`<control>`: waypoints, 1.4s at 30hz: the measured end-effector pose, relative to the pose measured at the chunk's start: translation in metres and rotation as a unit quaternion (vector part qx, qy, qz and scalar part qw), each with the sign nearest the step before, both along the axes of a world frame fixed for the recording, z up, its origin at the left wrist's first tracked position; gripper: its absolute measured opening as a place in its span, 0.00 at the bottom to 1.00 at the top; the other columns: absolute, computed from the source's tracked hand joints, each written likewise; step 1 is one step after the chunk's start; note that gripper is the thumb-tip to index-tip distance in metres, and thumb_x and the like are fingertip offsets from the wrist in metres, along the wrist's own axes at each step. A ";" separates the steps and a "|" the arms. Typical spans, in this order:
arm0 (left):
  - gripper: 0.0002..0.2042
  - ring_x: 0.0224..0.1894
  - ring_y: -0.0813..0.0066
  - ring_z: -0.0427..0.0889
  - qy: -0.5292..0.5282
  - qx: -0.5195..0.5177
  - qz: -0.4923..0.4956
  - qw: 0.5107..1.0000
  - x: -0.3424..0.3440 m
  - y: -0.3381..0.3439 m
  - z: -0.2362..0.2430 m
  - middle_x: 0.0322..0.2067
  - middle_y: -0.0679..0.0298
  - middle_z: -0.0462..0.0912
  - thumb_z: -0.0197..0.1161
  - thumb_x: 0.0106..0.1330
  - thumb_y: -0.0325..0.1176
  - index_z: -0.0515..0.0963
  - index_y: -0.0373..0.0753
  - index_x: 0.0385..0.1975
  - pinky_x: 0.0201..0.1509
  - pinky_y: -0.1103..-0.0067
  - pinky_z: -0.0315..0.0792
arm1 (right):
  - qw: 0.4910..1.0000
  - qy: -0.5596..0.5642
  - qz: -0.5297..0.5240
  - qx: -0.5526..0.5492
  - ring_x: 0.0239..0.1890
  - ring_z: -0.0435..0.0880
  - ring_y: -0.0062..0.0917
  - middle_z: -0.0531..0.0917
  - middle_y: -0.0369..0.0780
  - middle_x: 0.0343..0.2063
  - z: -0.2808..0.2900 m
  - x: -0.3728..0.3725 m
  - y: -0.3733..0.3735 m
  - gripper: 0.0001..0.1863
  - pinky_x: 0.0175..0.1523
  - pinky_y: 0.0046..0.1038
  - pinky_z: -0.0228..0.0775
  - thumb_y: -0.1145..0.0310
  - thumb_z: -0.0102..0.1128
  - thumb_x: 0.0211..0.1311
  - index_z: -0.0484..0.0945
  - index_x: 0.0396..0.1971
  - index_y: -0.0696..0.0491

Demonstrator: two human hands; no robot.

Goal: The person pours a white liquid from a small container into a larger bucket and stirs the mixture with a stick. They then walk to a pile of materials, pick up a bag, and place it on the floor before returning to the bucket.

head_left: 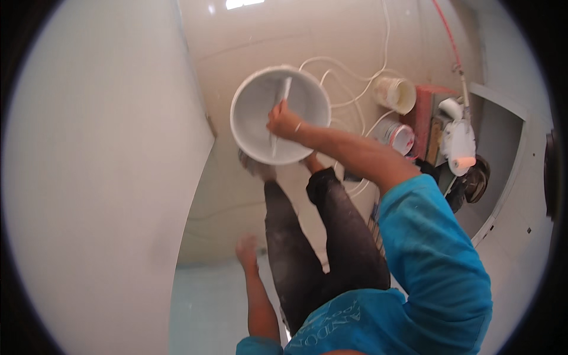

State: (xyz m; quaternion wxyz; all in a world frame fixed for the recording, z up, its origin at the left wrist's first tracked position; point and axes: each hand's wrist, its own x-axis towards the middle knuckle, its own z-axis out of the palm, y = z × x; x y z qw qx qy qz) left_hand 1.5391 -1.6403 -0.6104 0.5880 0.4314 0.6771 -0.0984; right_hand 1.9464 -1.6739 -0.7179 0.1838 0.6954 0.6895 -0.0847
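My right hand (284,121) is closed around a white stick (286,89) that slants across the inside of a large white bucket (312,109). The bucket holds a pale grey-white content or inner surface; which it is I cannot tell. My bare feet are partly hidden beside and beneath the bucket's near side. Down at the lower left, my left hand (247,248) hangs away from the bucket, beside my leg, its fingers smeared by motion.
A large pale wall or panel (100,177) fills the left. Right of the bucket are white hoses (361,115), two small buckets (395,93) (390,135), a red object (423,112), a white tray with an orange roller (460,148), a pole with red hose and an open recess (491,177).
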 end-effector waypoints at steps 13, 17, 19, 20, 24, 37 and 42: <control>0.18 0.44 0.68 0.76 0.016 -0.052 0.007 0.998 0.014 0.011 0.011 0.40 0.57 0.76 0.49 0.65 0.42 0.70 0.32 0.44 0.47 0.74 0.68 | 0.872 0.159 -0.461 -0.038 0.36 0.81 0.36 0.80 0.43 0.29 -0.003 0.008 0.000 0.10 0.36 0.36 0.73 0.68 0.48 0.57 0.72 0.38 0.53; 0.18 0.44 0.69 0.76 -0.001 -0.051 0.012 0.999 0.006 0.011 0.000 0.39 0.57 0.76 0.48 0.65 0.42 0.69 0.31 0.44 0.47 0.76 0.68 | 0.771 0.207 -0.600 -0.053 0.37 0.80 0.37 0.79 0.46 0.32 0.004 0.004 0.000 0.14 0.36 0.35 0.73 0.66 0.51 0.56 0.69 0.40 0.57; 0.18 0.45 0.67 0.76 -0.008 -0.054 0.005 0.999 0.007 0.013 0.000 0.41 0.56 0.75 0.48 0.66 0.41 0.69 0.32 0.45 0.47 0.74 0.68 | 0.717 0.245 -0.651 -0.044 0.35 0.80 0.39 0.79 0.48 0.35 -0.004 0.003 -0.010 0.17 0.35 0.34 0.73 0.65 0.53 0.57 0.67 0.42 0.60; 0.18 0.46 0.67 0.76 -0.010 -0.054 0.005 0.998 0.007 0.012 0.001 0.42 0.55 0.75 0.48 0.66 0.41 0.68 0.32 0.46 0.48 0.73 0.68 | 0.648 0.299 -0.699 -0.045 0.35 0.80 0.39 0.79 0.47 0.35 0.002 0.003 -0.010 0.17 0.36 0.34 0.74 0.67 0.53 0.56 0.66 0.43 0.61; 0.18 0.46 0.67 0.76 0.000 -0.059 0.007 0.998 0.009 0.011 0.005 0.42 0.55 0.75 0.49 0.66 0.41 0.68 0.32 0.46 0.48 0.74 0.69 | 0.265 0.485 -0.832 0.045 0.36 0.80 0.38 0.76 0.48 0.37 0.023 -0.017 -0.012 0.21 0.38 0.33 0.78 0.75 0.52 0.55 0.61 0.49 0.65; 0.17 0.44 0.69 0.76 -0.002 -0.060 0.006 0.998 0.030 0.009 0.013 0.40 0.59 0.75 0.49 0.66 0.41 0.69 0.32 0.45 0.46 0.76 0.68 | -0.407 0.411 -0.736 0.351 0.45 0.72 0.41 0.67 0.50 0.43 0.094 -0.058 0.045 0.14 0.52 0.43 0.74 0.82 0.42 0.59 0.59 0.45 0.67; 0.17 0.45 0.68 0.76 0.002 -0.051 0.004 0.999 0.023 0.011 0.009 0.41 0.57 0.75 0.49 0.66 0.41 0.69 0.33 0.44 0.47 0.74 0.69 | -0.325 0.406 -0.773 0.362 0.42 0.74 0.42 0.67 0.51 0.43 0.031 -0.057 0.034 0.15 0.48 0.42 0.76 0.82 0.43 0.58 0.58 0.46 0.67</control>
